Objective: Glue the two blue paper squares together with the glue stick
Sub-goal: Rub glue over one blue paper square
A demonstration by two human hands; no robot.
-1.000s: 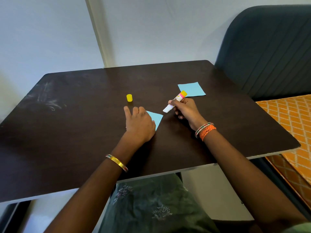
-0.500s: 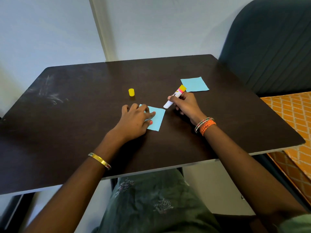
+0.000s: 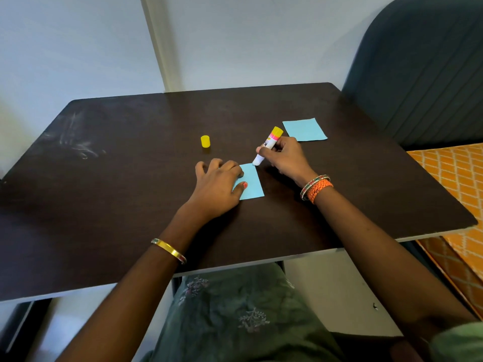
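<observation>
One blue paper square (image 3: 251, 182) lies near the middle of the dark table (image 3: 104, 194). My left hand (image 3: 217, 186) rests flat on its left part, fingers spread, thumb pressing the paper. My right hand (image 3: 283, 158) grips the uncapped glue stick (image 3: 268, 146), tilted, with its white tip touching the far right corner of that square. The second blue paper square (image 3: 304, 129) lies flat farther back on the right, untouched. The yellow cap (image 3: 205, 141) stands alone behind my left hand.
A dark padded chair back (image 3: 418, 74) stands at the right behind the table. An orange patterned cushion (image 3: 454, 178) lies beside the table's right edge. White scuff marks (image 3: 75, 147) show on the table's left part. A white wall is behind.
My left hand has slid left, uncovering more of the near square. The glue stick's tip has come down from the table beside the paper onto the square's far corner.
</observation>
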